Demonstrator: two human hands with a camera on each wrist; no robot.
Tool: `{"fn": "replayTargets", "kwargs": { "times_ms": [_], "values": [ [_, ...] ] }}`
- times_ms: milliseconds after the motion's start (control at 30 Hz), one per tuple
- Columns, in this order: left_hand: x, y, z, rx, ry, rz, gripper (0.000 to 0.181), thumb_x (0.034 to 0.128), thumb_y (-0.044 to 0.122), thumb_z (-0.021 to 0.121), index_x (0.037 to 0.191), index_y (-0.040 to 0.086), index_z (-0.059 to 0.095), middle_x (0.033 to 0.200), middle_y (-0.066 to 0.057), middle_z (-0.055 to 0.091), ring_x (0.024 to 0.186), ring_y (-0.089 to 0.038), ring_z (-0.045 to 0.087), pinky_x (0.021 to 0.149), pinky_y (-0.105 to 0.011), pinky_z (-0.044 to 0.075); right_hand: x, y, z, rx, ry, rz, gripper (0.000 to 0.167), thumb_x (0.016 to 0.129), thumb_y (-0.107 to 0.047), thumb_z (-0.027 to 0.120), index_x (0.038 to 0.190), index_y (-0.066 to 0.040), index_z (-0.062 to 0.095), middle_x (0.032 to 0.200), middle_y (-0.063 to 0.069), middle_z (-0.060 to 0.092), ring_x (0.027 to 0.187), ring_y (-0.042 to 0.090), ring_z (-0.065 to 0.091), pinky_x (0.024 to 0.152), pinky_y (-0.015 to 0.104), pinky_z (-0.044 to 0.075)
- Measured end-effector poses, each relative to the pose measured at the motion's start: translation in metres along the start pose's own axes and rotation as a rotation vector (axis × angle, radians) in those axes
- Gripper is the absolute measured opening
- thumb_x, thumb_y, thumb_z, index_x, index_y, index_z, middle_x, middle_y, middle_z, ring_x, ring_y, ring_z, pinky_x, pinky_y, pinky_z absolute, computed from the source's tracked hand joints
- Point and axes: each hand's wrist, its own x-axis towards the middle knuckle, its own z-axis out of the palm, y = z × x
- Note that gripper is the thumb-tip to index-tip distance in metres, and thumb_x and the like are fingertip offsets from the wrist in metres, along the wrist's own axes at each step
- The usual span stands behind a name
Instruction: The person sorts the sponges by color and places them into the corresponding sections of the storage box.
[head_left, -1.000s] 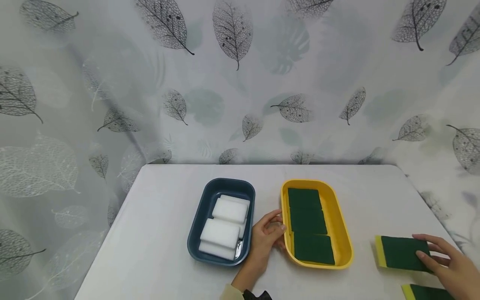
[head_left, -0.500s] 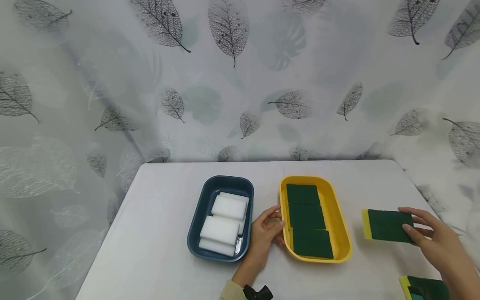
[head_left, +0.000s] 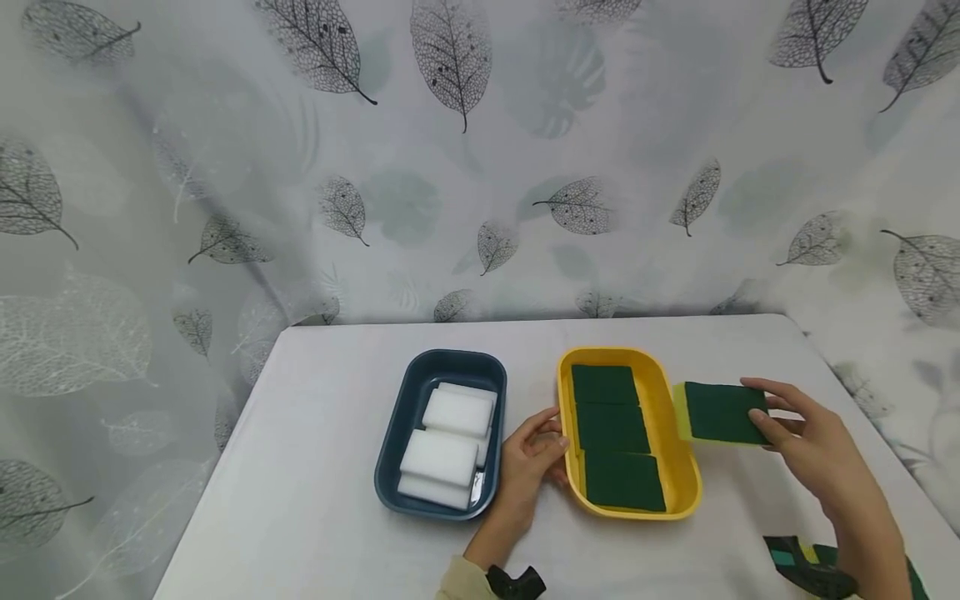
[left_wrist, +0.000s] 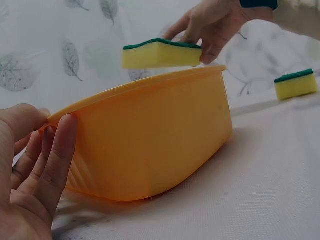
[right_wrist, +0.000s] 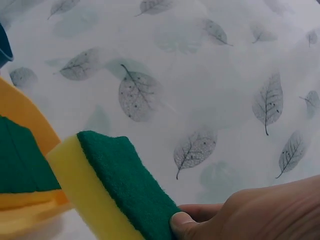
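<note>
My right hand pinches the right end of a green and yellow scrub sponge. The sponge's left edge overlaps the right rim of the yellow tray in the head view. From the left wrist view, this sponge hangs just above the rim, green side up. My left hand holds the tray's left rim, its thumb at the edge and fingers against the outer wall. Inside the tray, several sponges lie in a column along the left, green faces up.
Left of my left hand stands a dark blue tray holding several white sponges. Another green and yellow sponge lies on the white table, partly hidden by my right wrist in the head view. A leaf-print curtain hangs behind.
My right hand has lifted the sponge off the table's right side and carried it left to the yellow tray's rim. The left hand stays at the tray. The head view has shifted slightly.
</note>
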Motion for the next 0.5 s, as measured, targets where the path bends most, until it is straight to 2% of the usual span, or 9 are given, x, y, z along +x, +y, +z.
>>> {"fn": "replayTargets", "kwargs": {
  "times_ms": [133,267,500],
  "values": [
    [-0.002,0.000,-0.001,-0.003,0.003,-0.004,0.050,0.0955,0.005,0.073,0.143,0.007,0.061,0.118,-0.005,0.061,0.075,-0.007,0.062,0.055,-0.021,0.057,0.007,-0.016,0.011,0.012,-0.059,-0.015,0.052,0.111,-0.020,0.049,0.161,-0.010,0.036,0.150,0.043,0.037,0.126,0.064,0.051,0.087,0.050,0.064],
    [-0.003,-0.001,-0.002,-0.004,0.006,-0.008,0.050,0.0952,0.005,0.073,0.144,0.006,0.060,0.118,-0.005,0.061,0.075,-0.007,0.062,0.055,-0.021,0.057,0.013,-0.033,0.024,0.027,-0.110,-0.018,0.052,0.112,-0.019,0.048,0.162,-0.011,0.035,0.152,0.041,0.036,0.129,0.063,0.049,0.099,0.064,0.056],
    [-0.002,0.000,0.000,0.010,0.003,-0.007,0.048,0.0958,0.007,0.073,0.143,0.011,0.062,0.120,-0.007,0.062,0.078,-0.008,0.064,0.056,-0.021,0.058,0.023,-0.059,0.051,0.015,-0.106,-0.055,0.049,0.111,-0.016,0.051,0.158,-0.010,0.041,0.150,0.038,0.043,0.129,0.060,0.053,0.101,0.067,0.054]
  ]
}}
